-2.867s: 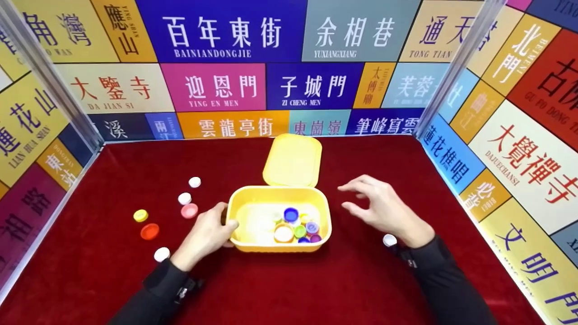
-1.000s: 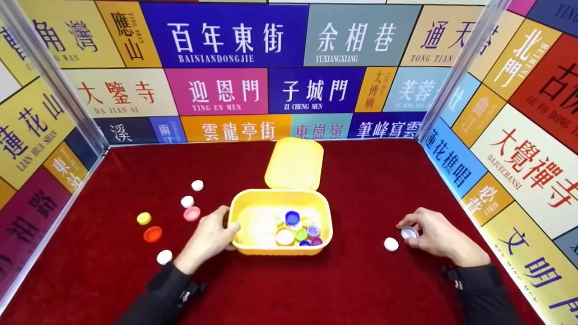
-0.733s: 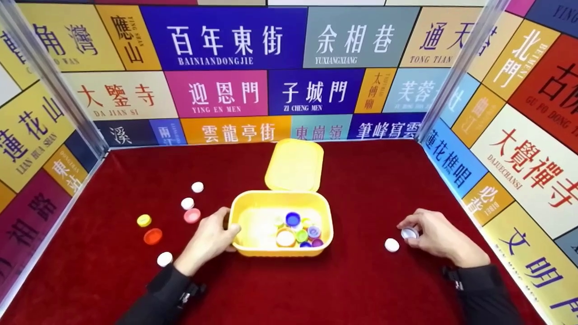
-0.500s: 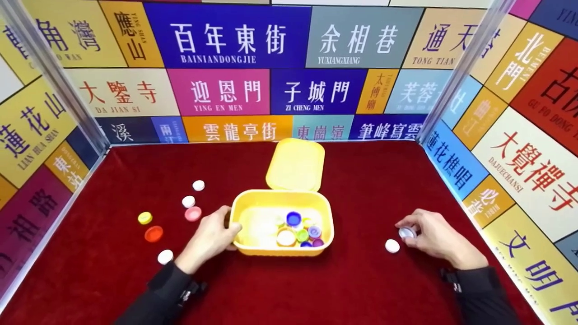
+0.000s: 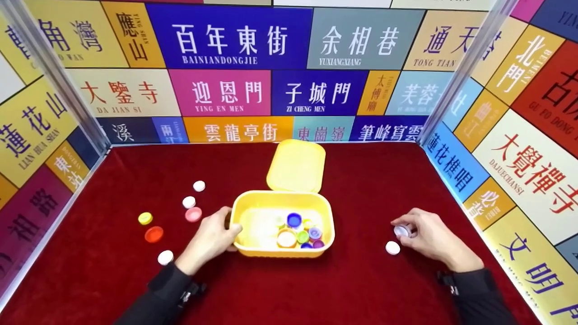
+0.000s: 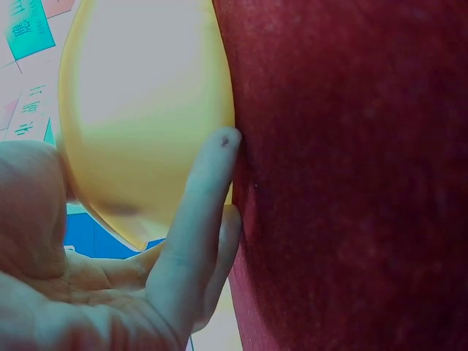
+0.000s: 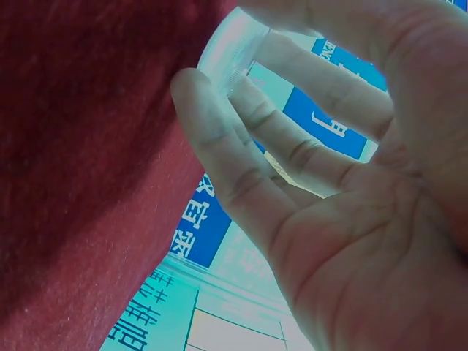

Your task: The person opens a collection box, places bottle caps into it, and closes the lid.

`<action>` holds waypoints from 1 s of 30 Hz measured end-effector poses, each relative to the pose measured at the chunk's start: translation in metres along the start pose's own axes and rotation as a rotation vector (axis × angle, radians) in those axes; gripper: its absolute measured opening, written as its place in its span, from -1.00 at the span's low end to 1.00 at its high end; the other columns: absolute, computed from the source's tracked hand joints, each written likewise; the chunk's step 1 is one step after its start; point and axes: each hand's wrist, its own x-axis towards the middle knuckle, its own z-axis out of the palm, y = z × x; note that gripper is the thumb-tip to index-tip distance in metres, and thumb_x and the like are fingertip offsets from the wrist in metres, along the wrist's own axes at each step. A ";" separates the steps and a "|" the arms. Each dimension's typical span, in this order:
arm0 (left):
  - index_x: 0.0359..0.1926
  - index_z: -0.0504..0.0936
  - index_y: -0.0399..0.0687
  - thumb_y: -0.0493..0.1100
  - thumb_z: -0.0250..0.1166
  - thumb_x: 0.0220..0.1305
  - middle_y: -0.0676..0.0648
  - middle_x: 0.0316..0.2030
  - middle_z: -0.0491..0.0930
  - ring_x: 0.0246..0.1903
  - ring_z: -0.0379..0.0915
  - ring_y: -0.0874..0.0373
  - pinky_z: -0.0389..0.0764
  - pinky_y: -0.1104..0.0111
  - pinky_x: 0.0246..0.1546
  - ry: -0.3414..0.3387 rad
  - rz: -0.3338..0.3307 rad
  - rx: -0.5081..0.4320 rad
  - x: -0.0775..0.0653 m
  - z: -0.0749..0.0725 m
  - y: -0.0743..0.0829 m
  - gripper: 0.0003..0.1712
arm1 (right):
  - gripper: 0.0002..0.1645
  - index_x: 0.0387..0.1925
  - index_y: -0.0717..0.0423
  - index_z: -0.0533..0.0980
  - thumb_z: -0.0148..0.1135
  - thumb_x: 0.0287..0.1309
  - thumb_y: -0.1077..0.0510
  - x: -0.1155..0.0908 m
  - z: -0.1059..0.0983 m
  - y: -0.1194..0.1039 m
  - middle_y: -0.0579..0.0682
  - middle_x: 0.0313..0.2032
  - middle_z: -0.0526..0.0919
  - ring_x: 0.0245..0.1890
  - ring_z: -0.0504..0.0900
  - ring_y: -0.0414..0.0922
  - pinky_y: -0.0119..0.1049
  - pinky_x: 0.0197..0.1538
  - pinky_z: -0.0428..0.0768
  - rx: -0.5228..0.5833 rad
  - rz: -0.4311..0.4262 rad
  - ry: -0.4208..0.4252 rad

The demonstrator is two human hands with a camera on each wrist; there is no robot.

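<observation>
My left hand [image 5: 212,237] grips the left end of a yellow plastic box [image 5: 280,253], thumb over the rim and fingers along the outer wall. The left wrist view shows those fingers against the box wall [image 6: 139,139]. Several bottle caps lie in the box's right half, among them a blue cap [image 5: 294,220], a green cap [image 5: 302,236] and a white cap with an orange rim [image 5: 286,238]. Off to the right, my right hand [image 5: 429,237] pinches a pale, whitish bottle cap [image 5: 401,230] between thumb and fingers. Just in front of it lies a white cap [image 5: 393,248].
Behind the box lies its yellow lid [image 5: 296,166]. Left of the box are scattered a pink cap [image 5: 193,214], a yellow cap [image 5: 145,218], a red cap [image 5: 154,234] and several white caps [image 5: 165,257]. Printed panels [image 5: 226,92] wall in the red cloth [image 5: 289,293].
My right hand has gone from beside the box out to the right and taken hold of a pale cap. Lately it edges left with it. My left hand keeps its grip on the box.
</observation>
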 end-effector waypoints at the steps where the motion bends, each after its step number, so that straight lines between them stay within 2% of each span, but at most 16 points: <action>1: 0.34 0.67 -0.28 -0.28 0.30 0.46 -0.27 0.00 0.80 -0.31 0.90 0.00 0.97 0.17 -0.44 0.000 0.001 -0.001 0.000 0.000 0.000 -0.53 | -0.63 0.02 0.11 0.90 0.69 0.14 0.32 0.000 0.000 0.000 -0.04 -0.17 0.82 -0.22 0.74 -0.08 -0.35 -0.21 0.73 0.001 -0.010 0.010; 12: 0.34 0.67 -0.28 -0.28 0.31 0.47 -0.27 -0.01 0.80 -0.32 0.89 0.02 0.97 0.17 -0.42 0.002 -0.005 -0.009 0.001 -0.002 0.001 -0.53 | -0.61 0.06 0.10 0.90 0.69 0.18 0.36 0.007 0.001 -0.012 -0.07 -0.18 0.81 -0.24 0.75 -0.11 -0.37 -0.22 0.80 0.028 -0.089 0.107; 17: 0.31 0.67 -0.30 -0.29 0.30 0.47 -0.27 -0.02 0.80 -0.32 0.90 0.00 0.97 0.17 -0.44 -0.001 0.021 -0.008 0.000 0.002 0.001 -0.56 | -0.59 0.05 0.09 0.90 0.70 0.16 0.37 0.007 0.003 -0.018 -0.08 -0.18 0.80 -0.26 0.74 -0.12 -0.34 -0.24 0.82 0.032 -0.130 0.140; 24: 0.31 0.68 -0.27 -0.29 0.31 0.47 -0.26 0.02 0.80 -0.30 0.90 0.00 0.97 0.17 -0.44 0.002 0.005 -0.013 -0.002 0.003 -0.001 -0.56 | -0.58 0.10 0.09 0.89 0.69 0.19 0.36 0.016 0.003 -0.038 -0.03 -0.14 0.80 -0.22 0.76 -0.10 -0.33 -0.19 0.87 0.033 -0.187 0.118; 30: 0.31 0.67 -0.28 -0.28 0.30 0.46 -0.27 0.03 0.80 -0.29 0.90 0.00 0.97 0.17 -0.43 -0.001 0.010 -0.017 0.000 -0.001 0.000 -0.55 | -0.55 0.11 0.10 0.88 0.69 0.18 0.37 0.034 -0.002 -0.058 0.06 -0.10 0.81 -0.21 0.79 -0.07 -0.27 -0.19 0.92 0.031 -0.256 0.144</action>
